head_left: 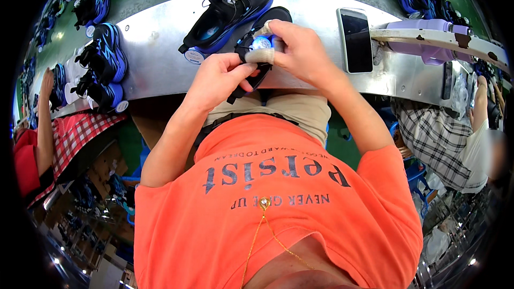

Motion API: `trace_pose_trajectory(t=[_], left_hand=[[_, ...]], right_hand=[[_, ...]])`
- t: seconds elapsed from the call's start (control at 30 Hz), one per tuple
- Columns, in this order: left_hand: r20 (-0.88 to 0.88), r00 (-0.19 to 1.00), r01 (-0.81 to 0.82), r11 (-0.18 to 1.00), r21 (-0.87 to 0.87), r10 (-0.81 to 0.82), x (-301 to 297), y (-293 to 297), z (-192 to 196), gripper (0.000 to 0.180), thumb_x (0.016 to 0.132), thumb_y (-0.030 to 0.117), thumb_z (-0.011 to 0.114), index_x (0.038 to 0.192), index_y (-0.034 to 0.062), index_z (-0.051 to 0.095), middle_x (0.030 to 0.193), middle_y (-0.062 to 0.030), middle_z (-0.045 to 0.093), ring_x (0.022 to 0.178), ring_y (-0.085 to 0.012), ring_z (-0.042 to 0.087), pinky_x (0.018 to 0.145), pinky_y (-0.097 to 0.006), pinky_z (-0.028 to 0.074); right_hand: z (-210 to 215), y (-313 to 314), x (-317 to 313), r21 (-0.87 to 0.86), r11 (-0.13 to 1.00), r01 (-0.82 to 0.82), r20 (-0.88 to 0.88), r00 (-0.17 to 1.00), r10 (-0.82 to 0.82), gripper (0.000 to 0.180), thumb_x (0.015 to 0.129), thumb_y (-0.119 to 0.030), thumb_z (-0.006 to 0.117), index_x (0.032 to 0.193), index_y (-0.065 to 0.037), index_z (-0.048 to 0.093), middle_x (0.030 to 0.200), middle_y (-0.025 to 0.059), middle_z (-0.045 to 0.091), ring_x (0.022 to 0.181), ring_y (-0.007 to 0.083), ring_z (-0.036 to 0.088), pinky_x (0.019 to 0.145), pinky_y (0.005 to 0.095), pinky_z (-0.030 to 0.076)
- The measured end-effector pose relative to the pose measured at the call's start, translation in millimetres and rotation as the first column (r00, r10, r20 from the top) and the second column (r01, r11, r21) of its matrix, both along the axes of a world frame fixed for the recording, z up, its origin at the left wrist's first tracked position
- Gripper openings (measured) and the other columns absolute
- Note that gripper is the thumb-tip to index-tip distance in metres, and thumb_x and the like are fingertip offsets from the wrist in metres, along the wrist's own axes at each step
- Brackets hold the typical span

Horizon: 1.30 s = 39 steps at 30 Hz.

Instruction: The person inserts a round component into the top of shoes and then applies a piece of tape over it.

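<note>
A black sneaker (278, 15) lies on the metal bench in front of me, partly covered by both hands. On its upper, a round dial (261, 43) shows bright blue. My right hand (302, 51) grips this dial between thumb and forefinger, both wearing beige finger covers. Close beside it, at the sneaker's near end, my left hand (217, 79) has thumb and fingers pinched together. What that pinch holds is hidden. Just left and beyond stands a second black sneaker (227, 16) with a blue sole, a clear-and-white dial on top and a round white tag (194, 56) by its heel.
A phone (355, 40) lies on the bench (160, 32) to the right, beside a worn white bar (428, 36) and a purple container (412, 48). Several finished-looking black-and-blue sneakers (107, 56) sit at left. Co-workers' arms show at far left (45, 128) and far right (480, 104).
</note>
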<state>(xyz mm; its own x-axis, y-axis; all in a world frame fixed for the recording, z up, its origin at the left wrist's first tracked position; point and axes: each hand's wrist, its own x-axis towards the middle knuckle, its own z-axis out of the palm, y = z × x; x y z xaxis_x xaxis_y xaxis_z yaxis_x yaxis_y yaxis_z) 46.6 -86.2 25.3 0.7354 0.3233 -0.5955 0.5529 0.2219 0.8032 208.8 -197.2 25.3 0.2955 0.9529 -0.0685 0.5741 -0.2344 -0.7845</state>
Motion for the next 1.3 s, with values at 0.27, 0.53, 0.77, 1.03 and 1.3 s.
trace_pose_trajectory(t=[0.27, 0.53, 0.77, 1.03, 1.3], left_hand=[[-0.05, 0.998, 0.038, 0.998, 0.051, -0.035, 0, 0, 5, 0.019, 0.089, 0.018, 0.059, 0.093, 0.0027, 0.068, 0.07, -0.0031, 0.068, 0.056, -0.0012, 0.045, 0.051, -0.019, 0.032], [-0.099, 0.994, 0.041, 0.998, -0.044, -0.045, 7, -4, 15, 0.02, 0.089, 0.017, 0.059, 0.096, 0.0, 0.067, 0.077, -0.0049, 0.068, 0.065, -0.0059, 0.058, 0.051, -0.02, 0.038], [-0.059, 0.998, -0.041, 0.974, -0.222, 0.028, 6, -8, 10, 0.023, 0.091, 0.016, 0.054, 0.099, -0.0035, 0.065, 0.092, -0.0067, 0.068, 0.076, -0.012, 0.067, 0.045, -0.02, 0.039], [-0.039, 0.999, -0.031, 0.968, -0.249, 0.022, 5, -11, 5, 0.025, 0.093, 0.015, 0.054, 0.105, -0.0037, 0.063, 0.101, -0.0099, 0.068, 0.081, -0.0145, 0.069, 0.042, -0.019, 0.04], [-0.046, 0.998, -0.054, 0.97, -0.236, 0.045, 7, -15, 7, 0.023, 0.093, 0.016, 0.054, 0.097, -0.0041, 0.063, 0.101, -0.0103, 0.068, 0.08, -0.0147, 0.069, 0.041, -0.018, 0.038]], right_hand=[[2, 3, 2, -0.017, 1.0, -0.017, -0.012, 1.0, 0.017, 0.035, 0.076, -0.021, 0.071, 0.109, -0.011, 0.063, 0.089, 0.0103, 0.062, 0.079, 0.0236, 0.058, 0.067, 0.0338, 0.047], [0, -5, 6, 0.028, 0.999, -0.028, -0.133, 0.991, 0.032, 0.036, 0.076, -0.016, 0.072, 0.11, -0.01, 0.064, 0.084, 0.0063, 0.059, 0.075, 0.0163, 0.053, 0.068, 0.0277, 0.045], [-3, -11, 7, 0.073, 0.997, -0.04, -0.132, 0.99, 0.049, 0.037, 0.075, -0.016, 0.072, 0.111, -0.012, 0.064, 0.078, 0.0069, 0.056, 0.068, 0.0191, 0.052, 0.065, 0.0296, 0.044], [-1, -15, 12, 0.104, 0.992, -0.072, -0.112, 0.99, 0.083, 0.036, 0.075, -0.015, 0.072, 0.111, -0.011, 0.064, 0.078, 0.0065, 0.053, 0.073, 0.0208, 0.053, 0.067, 0.0289, 0.045], [3, -15, 10, 0.107, 0.994, -0.037, -0.131, 0.99, 0.05, 0.03, 0.077, -0.015, 0.071, 0.106, -0.01, 0.066, 0.08, 0.0062, 0.055, 0.07, 0.0205, 0.054, 0.065, 0.0299, 0.046]])
